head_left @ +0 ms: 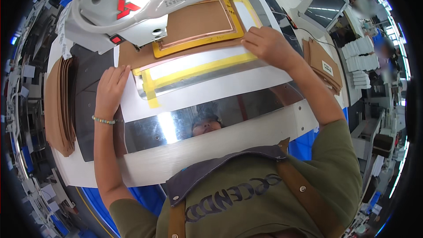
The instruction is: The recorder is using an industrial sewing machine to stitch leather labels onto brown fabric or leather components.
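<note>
A brown flat panel (132, 56) lies beneath a yellow frame-shaped template (198, 42) on the machine's work plate. At the panel's near left corner, my left hand (110, 89) has its fingers closed on the edge, the thumb mostly hidden. My right hand (269, 47) pinches the panel's near right corner, beside the template. Just in front of the panel's near edge runs a white strip (194, 65) bordered with yellow tape (200, 71). Over the template's left part hangs the white head of a sewing machine (99, 11), partly covering it.
A light grey control bar (176, 1) juts over the template. Brown panels stand stacked at the left (61, 105); another brown stack (324, 66) lies at the right. A shiny metal plate (238, 117) spans the near side. A screen (325, 5) stands at the far right.
</note>
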A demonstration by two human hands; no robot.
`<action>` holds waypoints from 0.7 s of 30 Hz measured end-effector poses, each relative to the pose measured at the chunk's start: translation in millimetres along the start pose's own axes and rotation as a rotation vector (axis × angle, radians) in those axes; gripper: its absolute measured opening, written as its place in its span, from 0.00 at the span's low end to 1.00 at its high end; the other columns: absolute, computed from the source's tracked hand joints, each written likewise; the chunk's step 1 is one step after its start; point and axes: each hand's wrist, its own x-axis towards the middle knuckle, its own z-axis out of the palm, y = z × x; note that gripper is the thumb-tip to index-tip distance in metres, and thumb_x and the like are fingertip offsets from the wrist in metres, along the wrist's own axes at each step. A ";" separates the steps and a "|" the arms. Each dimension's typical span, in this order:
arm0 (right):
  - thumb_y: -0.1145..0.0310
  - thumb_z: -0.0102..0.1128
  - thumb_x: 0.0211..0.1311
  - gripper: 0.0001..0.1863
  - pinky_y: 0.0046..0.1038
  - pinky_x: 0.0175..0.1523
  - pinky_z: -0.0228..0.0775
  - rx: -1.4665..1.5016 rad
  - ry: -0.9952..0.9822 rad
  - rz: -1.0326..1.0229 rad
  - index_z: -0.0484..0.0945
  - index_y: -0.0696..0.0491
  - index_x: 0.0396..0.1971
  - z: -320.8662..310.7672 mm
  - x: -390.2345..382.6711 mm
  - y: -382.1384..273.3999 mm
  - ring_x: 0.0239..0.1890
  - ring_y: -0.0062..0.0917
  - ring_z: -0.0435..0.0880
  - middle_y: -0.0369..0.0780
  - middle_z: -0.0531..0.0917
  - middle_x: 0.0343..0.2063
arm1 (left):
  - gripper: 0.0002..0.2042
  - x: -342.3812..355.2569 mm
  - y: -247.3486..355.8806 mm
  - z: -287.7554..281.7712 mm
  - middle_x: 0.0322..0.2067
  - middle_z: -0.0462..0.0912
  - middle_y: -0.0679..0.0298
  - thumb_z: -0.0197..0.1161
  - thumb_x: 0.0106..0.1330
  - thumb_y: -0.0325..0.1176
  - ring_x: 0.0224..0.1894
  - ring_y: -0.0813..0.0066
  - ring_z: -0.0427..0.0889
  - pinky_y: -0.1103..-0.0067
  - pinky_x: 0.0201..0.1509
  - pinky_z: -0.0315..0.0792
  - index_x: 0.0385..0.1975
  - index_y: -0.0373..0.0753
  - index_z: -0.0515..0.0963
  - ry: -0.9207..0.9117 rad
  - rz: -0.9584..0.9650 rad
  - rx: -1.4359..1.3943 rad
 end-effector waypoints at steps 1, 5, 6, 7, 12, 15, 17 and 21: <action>0.73 0.69 0.55 0.09 0.29 0.42 0.78 -0.058 -0.028 0.001 0.84 0.55 0.37 0.0 -12.9 9.2 0.43 0.27 0.85 0.34 0.83 0.36 | 0.21 12.8 3.0 5.4 0.47 0.85 0.58 0.66 0.59 0.22 0.46 0.60 0.82 0.68 0.50 0.78 0.55 0.32 0.83 -0.001 0.021 -0.013; 0.73 0.68 0.56 0.10 0.30 0.43 0.79 -0.131 -0.138 0.119 0.86 0.55 0.39 12.2 -52.7 37.0 0.45 0.28 0.84 0.34 0.84 0.38 | 0.20 40.6 13.3 13.6 0.43 0.83 0.60 0.66 0.60 0.22 0.45 0.61 0.83 0.69 0.50 0.78 0.55 0.33 0.84 -0.051 0.013 -0.021; 0.74 0.67 0.57 0.11 0.30 0.44 0.80 -0.090 -0.069 0.147 0.86 0.55 0.41 14.6 -55.4 35.1 0.46 0.28 0.84 0.34 0.85 0.40 | 0.20 41.3 16.4 13.4 0.43 0.83 0.60 0.66 0.61 0.22 0.45 0.61 0.83 0.69 0.50 0.78 0.55 0.34 0.84 -0.069 -0.012 -0.012; 0.74 0.66 0.57 0.12 0.29 0.46 0.80 -0.054 0.002 0.171 0.86 0.55 0.43 16.9 -59.5 34.9 0.47 0.29 0.85 0.34 0.85 0.42 | 0.20 40.5 18.8 15.4 0.43 0.83 0.60 0.66 0.61 0.22 0.45 0.61 0.83 0.69 0.50 0.78 0.55 0.34 0.84 -0.060 0.004 -0.023; 0.52 0.62 0.77 0.28 0.46 0.77 0.59 0.052 -0.033 0.503 0.78 0.55 0.66 15.3 -68.2 -2.2 0.76 0.37 0.67 0.42 0.74 0.71 | 0.21 32.5 42.6 11.0 0.59 0.81 0.57 0.62 0.72 0.28 0.63 0.53 0.77 0.63 0.67 0.71 0.65 0.38 0.80 -0.060 -0.182 -0.089; 0.45 0.54 0.80 0.32 0.53 0.80 0.52 0.075 -0.094 0.629 0.75 0.55 0.71 21.7 -77.9 -13.7 0.80 0.42 0.60 0.44 0.68 0.76 | 0.23 34.7 57.9 10.0 0.71 0.75 0.56 0.60 0.78 0.34 0.75 0.48 0.69 0.58 0.79 0.62 0.72 0.41 0.76 -0.131 -0.254 -0.128; 0.42 0.50 0.81 0.34 0.54 0.81 0.48 0.115 -0.125 0.647 0.73 0.54 0.73 26.5 -82.0 -16.5 0.82 0.42 0.57 0.45 0.65 0.78 | 0.25 35.8 60.1 11.8 0.75 0.72 0.56 0.59 0.78 0.36 0.79 0.46 0.63 0.57 0.83 0.56 0.74 0.42 0.74 -0.174 -0.262 -0.150; 0.37 0.46 0.82 0.39 0.55 0.84 0.39 0.165 -0.171 0.637 0.69 0.52 0.77 30.7 -80.3 -20.5 0.85 0.42 0.51 0.44 0.60 0.82 | 0.25 31.4 57.5 14.0 0.77 0.70 0.56 0.59 0.79 0.36 0.81 0.44 0.61 0.57 0.83 0.56 0.75 0.40 0.72 -0.212 -0.290 -0.156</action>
